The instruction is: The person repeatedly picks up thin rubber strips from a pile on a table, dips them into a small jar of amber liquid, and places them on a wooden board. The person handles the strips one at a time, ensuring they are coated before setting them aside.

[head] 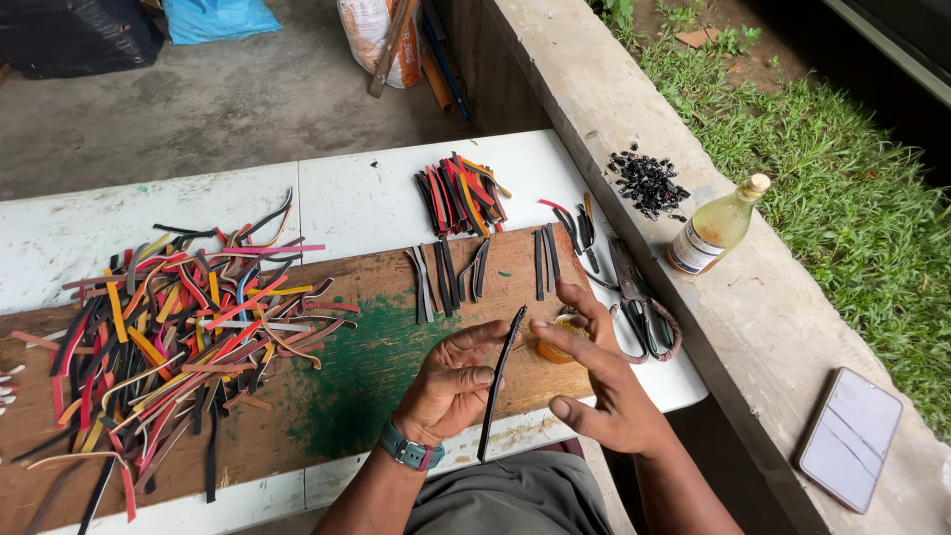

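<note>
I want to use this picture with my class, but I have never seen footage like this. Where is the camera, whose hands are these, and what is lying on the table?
There is one picture, taken by a camera on a person's head, looking down at their own bare hands. The left hand, with a wristwatch, holds a thin black strip upright. The right hand is open beside it, its fingers reaching over a small amber jar. On the wooden board lie a heap of coloured strips and sorted strips. Scissors lie on the table. A bottle and a phone rest on the concrete ledge.
</note>
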